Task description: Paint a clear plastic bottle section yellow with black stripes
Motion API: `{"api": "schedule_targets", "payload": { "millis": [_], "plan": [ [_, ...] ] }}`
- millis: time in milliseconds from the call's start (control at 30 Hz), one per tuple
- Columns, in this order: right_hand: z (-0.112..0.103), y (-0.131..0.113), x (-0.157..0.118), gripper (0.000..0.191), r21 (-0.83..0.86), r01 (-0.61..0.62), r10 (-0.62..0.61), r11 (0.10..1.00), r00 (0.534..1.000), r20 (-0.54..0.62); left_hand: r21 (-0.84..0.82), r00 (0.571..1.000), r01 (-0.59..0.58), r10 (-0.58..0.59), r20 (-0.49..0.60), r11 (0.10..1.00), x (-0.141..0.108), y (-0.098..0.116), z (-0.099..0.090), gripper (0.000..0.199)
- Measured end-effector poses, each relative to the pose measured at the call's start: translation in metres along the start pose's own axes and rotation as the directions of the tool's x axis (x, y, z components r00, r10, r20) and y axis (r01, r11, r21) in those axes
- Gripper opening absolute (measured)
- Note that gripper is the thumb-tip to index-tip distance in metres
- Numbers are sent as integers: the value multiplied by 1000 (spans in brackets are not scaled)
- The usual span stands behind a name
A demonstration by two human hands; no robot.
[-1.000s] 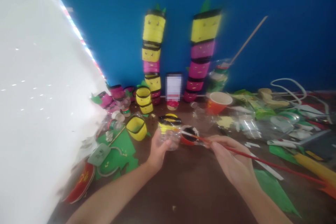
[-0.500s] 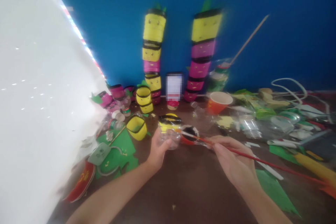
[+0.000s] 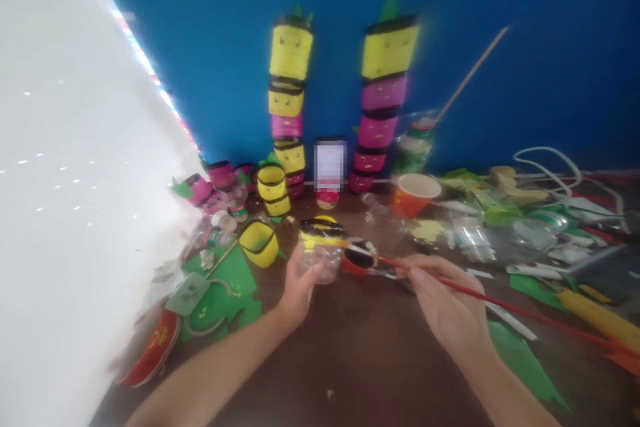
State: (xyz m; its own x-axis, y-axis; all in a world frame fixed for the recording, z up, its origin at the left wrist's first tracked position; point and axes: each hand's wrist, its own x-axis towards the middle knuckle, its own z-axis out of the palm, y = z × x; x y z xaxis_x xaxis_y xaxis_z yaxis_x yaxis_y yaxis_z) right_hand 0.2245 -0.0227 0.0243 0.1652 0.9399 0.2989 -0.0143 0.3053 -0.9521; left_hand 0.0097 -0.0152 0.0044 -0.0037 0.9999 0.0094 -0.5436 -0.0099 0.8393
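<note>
My left hand (image 3: 299,287) is wrapped around a clear plastic bottle piece (image 3: 321,260). Its upper part is coated in yellow paint, with a black band at the rim. Between the fingers of my right hand (image 3: 447,303) is a long red-handled paintbrush (image 3: 485,295). The brush's tip meets the yellow part of the bottle piece, near its right side. Just right of the piece stands a small red cup of black paint (image 3: 359,255), with another brush lying by it. A yellow cut bottle cup (image 3: 259,243) with a black rim sits to the left.
Two tall stacks of painted cups (image 3: 290,53) stand against the blue wall. Behind the right hand are an orange paper cup (image 3: 417,193) and clear bottles (image 3: 473,240). Green paper (image 3: 240,287), a red bowl-like container (image 3: 153,350) and a glue gun (image 3: 190,293) lie left.
The brush tip has shifted slightly up and left along the yellow part of the bottle piece. Both hands keep their hold, and the whole view has drifted a little.
</note>
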Motion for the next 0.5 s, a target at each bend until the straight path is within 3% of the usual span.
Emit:
{"api": "schedule_targets", "payload": {
  "millis": [267,500],
  "plan": [
    [6,-2,-7,15,13,-44,43,999,997,58,19,997,10,-12,70,1000,-1,0,-1,44],
    [1,1,-2,17,-16,-21,21,1000,1000,17,5,999,-4,4,43,1000,0,-1,-2,44]
  ]
}}
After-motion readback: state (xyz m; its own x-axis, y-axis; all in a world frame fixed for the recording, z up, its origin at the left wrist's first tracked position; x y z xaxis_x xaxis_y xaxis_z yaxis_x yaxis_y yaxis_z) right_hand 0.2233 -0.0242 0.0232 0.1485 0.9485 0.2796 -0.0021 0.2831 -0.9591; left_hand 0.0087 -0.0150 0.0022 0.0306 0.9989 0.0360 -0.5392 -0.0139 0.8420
